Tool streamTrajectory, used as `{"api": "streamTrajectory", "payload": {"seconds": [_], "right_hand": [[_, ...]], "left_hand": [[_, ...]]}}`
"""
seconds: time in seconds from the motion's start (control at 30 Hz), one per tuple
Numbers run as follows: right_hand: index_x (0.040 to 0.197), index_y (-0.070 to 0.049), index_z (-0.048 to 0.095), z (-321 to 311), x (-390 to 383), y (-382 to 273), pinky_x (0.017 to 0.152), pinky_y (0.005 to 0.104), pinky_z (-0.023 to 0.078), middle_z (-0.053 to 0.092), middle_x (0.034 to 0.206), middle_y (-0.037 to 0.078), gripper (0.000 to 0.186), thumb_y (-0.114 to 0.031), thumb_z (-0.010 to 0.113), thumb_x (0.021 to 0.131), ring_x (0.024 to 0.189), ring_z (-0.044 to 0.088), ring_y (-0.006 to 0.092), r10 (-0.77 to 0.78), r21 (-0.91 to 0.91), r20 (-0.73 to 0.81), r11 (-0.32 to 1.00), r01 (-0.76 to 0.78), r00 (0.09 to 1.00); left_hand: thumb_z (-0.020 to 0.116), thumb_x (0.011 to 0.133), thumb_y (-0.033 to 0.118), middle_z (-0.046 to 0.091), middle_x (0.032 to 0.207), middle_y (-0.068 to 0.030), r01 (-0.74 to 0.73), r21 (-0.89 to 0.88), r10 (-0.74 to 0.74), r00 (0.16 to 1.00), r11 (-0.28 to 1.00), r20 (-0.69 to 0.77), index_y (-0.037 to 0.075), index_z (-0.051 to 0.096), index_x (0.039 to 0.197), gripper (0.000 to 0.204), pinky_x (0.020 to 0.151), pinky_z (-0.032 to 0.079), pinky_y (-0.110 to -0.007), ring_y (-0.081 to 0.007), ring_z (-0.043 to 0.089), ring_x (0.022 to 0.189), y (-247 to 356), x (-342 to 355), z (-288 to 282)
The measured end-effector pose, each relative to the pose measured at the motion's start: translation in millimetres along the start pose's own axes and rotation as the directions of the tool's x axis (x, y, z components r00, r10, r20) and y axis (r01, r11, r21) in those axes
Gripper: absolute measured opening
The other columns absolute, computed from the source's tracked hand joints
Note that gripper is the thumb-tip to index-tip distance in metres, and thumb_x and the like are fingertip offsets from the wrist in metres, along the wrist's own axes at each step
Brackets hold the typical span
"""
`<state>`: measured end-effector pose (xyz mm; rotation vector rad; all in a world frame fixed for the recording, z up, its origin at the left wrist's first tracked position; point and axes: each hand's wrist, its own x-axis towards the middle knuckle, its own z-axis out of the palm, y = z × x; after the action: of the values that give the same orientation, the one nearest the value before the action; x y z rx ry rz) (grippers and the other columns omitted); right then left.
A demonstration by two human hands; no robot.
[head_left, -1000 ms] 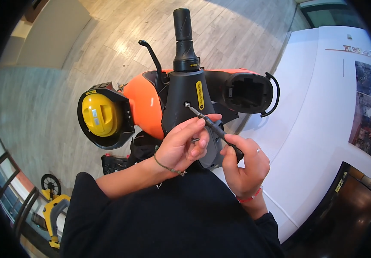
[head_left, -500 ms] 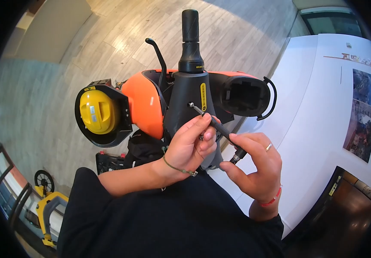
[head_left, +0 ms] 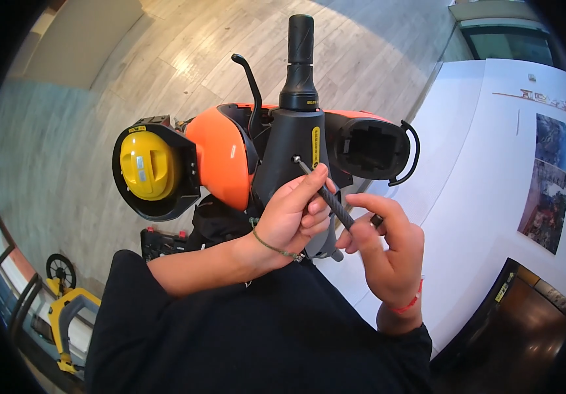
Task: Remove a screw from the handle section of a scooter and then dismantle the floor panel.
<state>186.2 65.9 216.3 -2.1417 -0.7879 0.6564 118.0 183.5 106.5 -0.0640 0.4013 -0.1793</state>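
The black central housing [head_left: 276, 171] of an orange scooter [head_left: 224, 157] has an upright black handlebar grip [head_left: 301, 46] on top, a lever [head_left: 253, 85] and a yellow label [head_left: 316, 146]. A small silver fitting [head_left: 297, 159] sits at a round hole in it. A black knurled tool [head_left: 339, 209] slants down to the right from that fitting. My left hand [head_left: 296, 217] is closed round the tool's upper shaft, thumb along it. My right hand [head_left: 388, 256] holds its lower end with thumb and curled fingers, near a small black end piece; the exact grip is partly hidden.
A yellow lamp-like unit [head_left: 145, 172] in a black shell is at left, an open black housing [head_left: 371, 148] at right. Below lie a black bag [head_left: 212, 220], a tool case [head_left: 158, 243] and a yellow wheeled frame [head_left: 66, 308]. A white wall with pictures [head_left: 467, 164] stands right.
The tool's tip has stayed at the hole while the tool has tilted slightly steeper. My right hand has shifted its grip at the rear end, its fingers opening, then curling in again.
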Motion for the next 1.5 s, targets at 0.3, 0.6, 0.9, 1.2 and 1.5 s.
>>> {"api": "streamTrajectory", "payload": {"seconds": [0.3, 0.6, 0.9, 1.2, 1.5], "right_hand": [[0.101, 0.000, 0.065, -9, 1, 5, 0.058, 0.0277, 0.049, 0.067, 0.081, 0.011, 0.028, -0.009, 0.077, 0.077, 0.062, 0.062, 0.0202, -0.292, -0.383, -0.052, 0.889, 0.251, 0.955], [0.111, 0.001, 0.063, 5, -10, 10, 0.057, 0.0279, 0.049, 0.066, 0.073, 0.010, 0.032, -0.014, 0.071, 0.084, 0.060, 0.062, 0.0183, 0.351, 0.265, -0.085, 0.910, -0.319, 0.932], [0.105, 0.000, 0.063, -14, -10, 6, 0.062, 0.0272, 0.049, 0.064, 0.074, 0.011, 0.031, -0.011, 0.076, 0.079, 0.062, 0.062, 0.0221, -0.246, -0.319, 0.022, 0.917, 0.240, 0.969], [0.104, 0.003, 0.062, -5, -8, 18, 0.061, 0.0247, 0.048, 0.066, 0.071, 0.010, 0.029, -0.023, 0.055, 0.097, 0.060, 0.060, 0.0135, 0.381, 0.658, 0.080, 0.674, -0.336, 0.921], [0.113, 0.000, 0.063, -8, -10, 8, 0.053, 0.0276, 0.042, 0.059, 0.072, 0.009, 0.027, -0.004, 0.066, 0.086, 0.060, 0.056, 0.0194, -0.207, -0.320, -0.023, 0.928, 0.189, 0.978]], "left_hand": [[0.056, 0.097, 0.038, 0.040, 0.059, 0.0050, 0.001, 0.037, 0.002, 0.996, 0.999, -0.090, 0.006, 0.056, 0.088, 0.033, 0.042, 0.026, -0.019, -0.0031, 0.032, 0.044, -1, 5, 2], [0.050, 0.100, 0.027, 0.046, 0.069, 0.0029, 0.026, 0.016, -0.025, 0.999, 1.000, -0.039, 0.003, 0.056, 0.105, 0.025, 0.052, 0.033, -0.021, -0.0040, 0.039, 0.055, 1, -1, -2], [0.056, 0.098, 0.027, 0.045, 0.067, 0.0042, 0.032, 0.004, -0.032, 0.998, 0.999, -0.061, 0.007, 0.053, 0.094, 0.020, 0.050, 0.031, -0.019, -0.0036, 0.037, 0.054, -1, 0, -5], [0.055, 0.098, 0.029, 0.045, 0.066, 0.0053, 0.065, 0.086, -0.061, 0.997, 0.994, -0.051, 0.010, 0.050, 0.085, 0.024, 0.049, 0.031, -0.019, -0.0026, 0.037, 0.053, 3, -5, 2], [0.056, 0.098, 0.030, 0.045, 0.064, 0.0051, 0.079, 0.059, -0.075, 0.995, 0.995, -0.065, 0.011, 0.047, 0.081, 0.027, 0.047, 0.031, -0.018, -0.0026, 0.037, 0.051, 5, 0, 5]]}}
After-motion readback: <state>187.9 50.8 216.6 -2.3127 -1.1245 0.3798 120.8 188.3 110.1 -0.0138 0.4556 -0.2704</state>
